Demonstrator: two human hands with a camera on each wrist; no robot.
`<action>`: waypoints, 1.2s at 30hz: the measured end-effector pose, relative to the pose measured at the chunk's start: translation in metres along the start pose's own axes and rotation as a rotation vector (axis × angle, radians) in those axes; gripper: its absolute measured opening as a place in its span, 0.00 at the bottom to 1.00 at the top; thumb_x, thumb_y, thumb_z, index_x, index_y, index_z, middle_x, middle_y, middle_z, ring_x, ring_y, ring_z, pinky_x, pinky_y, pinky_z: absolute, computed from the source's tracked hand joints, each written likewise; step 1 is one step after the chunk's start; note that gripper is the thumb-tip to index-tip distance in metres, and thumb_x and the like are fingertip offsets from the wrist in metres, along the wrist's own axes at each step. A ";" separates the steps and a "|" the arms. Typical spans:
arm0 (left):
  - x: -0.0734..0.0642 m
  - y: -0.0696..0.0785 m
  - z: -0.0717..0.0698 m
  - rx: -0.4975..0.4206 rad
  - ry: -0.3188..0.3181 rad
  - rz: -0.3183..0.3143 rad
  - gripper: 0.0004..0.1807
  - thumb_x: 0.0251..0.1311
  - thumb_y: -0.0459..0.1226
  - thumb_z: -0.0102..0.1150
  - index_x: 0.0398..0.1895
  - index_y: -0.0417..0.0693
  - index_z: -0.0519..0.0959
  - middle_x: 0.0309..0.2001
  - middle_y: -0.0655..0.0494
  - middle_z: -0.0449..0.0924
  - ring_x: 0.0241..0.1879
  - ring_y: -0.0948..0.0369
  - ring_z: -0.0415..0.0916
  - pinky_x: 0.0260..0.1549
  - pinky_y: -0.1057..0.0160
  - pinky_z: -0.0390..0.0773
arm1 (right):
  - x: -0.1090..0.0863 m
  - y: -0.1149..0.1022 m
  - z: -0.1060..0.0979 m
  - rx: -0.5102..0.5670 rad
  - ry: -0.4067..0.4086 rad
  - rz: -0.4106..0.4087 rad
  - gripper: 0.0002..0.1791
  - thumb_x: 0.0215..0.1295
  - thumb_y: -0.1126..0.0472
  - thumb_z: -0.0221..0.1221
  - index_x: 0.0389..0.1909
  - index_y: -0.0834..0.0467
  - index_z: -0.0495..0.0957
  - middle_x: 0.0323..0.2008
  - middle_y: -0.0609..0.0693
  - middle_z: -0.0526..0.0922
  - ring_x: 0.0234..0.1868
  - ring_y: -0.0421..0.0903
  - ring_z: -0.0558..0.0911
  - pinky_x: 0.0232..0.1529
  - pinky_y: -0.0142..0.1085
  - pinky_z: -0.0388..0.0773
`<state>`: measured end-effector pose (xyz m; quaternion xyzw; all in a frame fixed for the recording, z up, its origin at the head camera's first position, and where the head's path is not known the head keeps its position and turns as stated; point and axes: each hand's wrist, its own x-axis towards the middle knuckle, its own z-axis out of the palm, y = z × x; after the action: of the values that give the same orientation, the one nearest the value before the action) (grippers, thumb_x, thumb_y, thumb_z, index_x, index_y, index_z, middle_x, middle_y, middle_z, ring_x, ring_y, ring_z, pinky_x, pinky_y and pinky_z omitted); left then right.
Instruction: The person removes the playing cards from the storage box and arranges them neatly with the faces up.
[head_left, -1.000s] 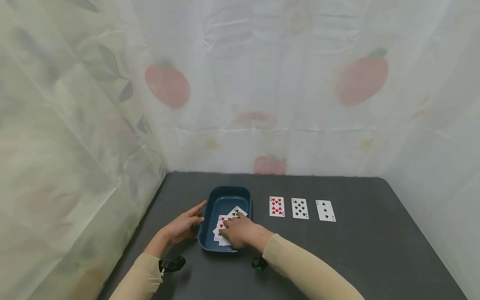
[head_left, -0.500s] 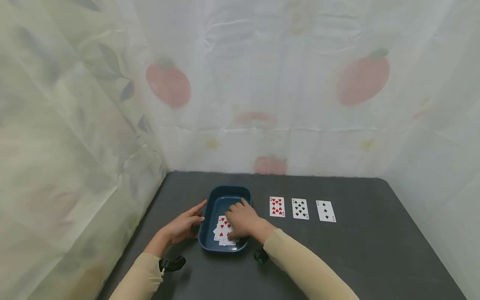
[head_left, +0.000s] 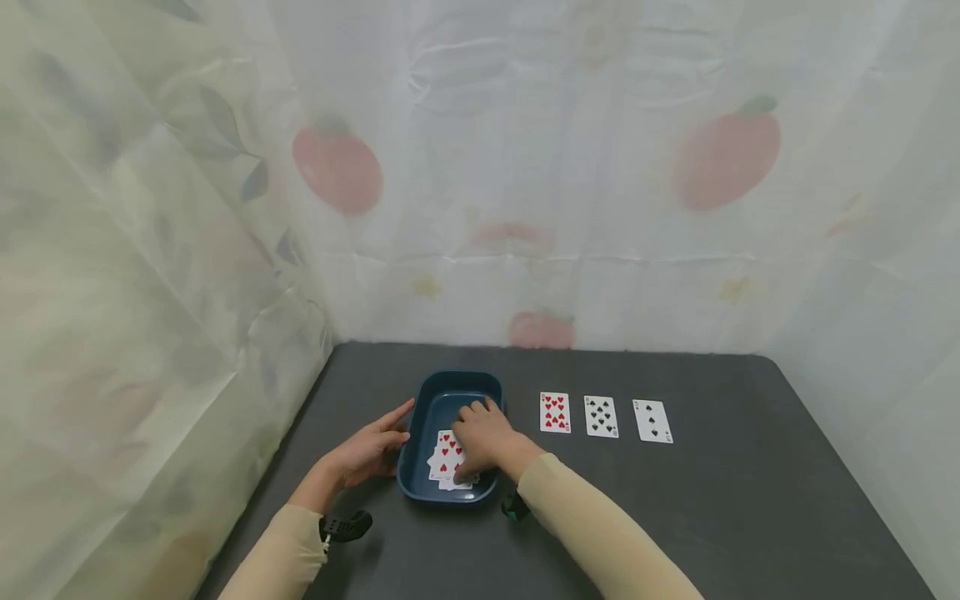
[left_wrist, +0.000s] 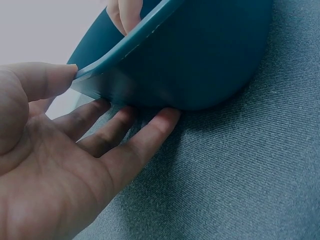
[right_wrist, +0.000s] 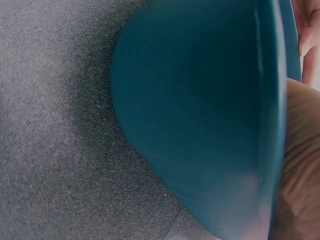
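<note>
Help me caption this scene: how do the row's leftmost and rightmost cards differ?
The leftmost card shows red hearts; the rightmost card, black spades. The leftmost carries many pips, the rightmost just three. The leftmost lies nearer the blue tray than the rightmost. Both are white and lie face up on the dark table.

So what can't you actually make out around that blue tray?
Head view: what lies under the right hand, hidden by its back.
Head view: faces of the lower cards, mostly covered by the top heart card.
Left wrist view: cards inside the blue tray, hidden by its wall.
Right wrist view: the right hand's fingertips, behind the tray wall.
</note>
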<state>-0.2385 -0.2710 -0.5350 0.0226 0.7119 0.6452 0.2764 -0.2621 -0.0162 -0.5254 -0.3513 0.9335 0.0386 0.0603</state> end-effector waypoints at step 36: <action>-0.001 0.001 0.001 0.020 -0.001 0.008 0.36 0.80 0.35 0.43 0.84 0.69 0.46 0.81 0.39 0.41 0.71 0.38 0.58 0.51 0.40 0.76 | -0.004 -0.004 0.002 -0.029 -0.006 0.018 0.45 0.48 0.21 0.66 0.61 0.46 0.82 0.58 0.46 0.76 0.59 0.48 0.71 0.69 0.52 0.62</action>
<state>-0.2378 -0.2703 -0.5333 0.0284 0.7181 0.6392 0.2738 -0.2559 -0.0164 -0.5271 -0.3437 0.9358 0.0539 0.0574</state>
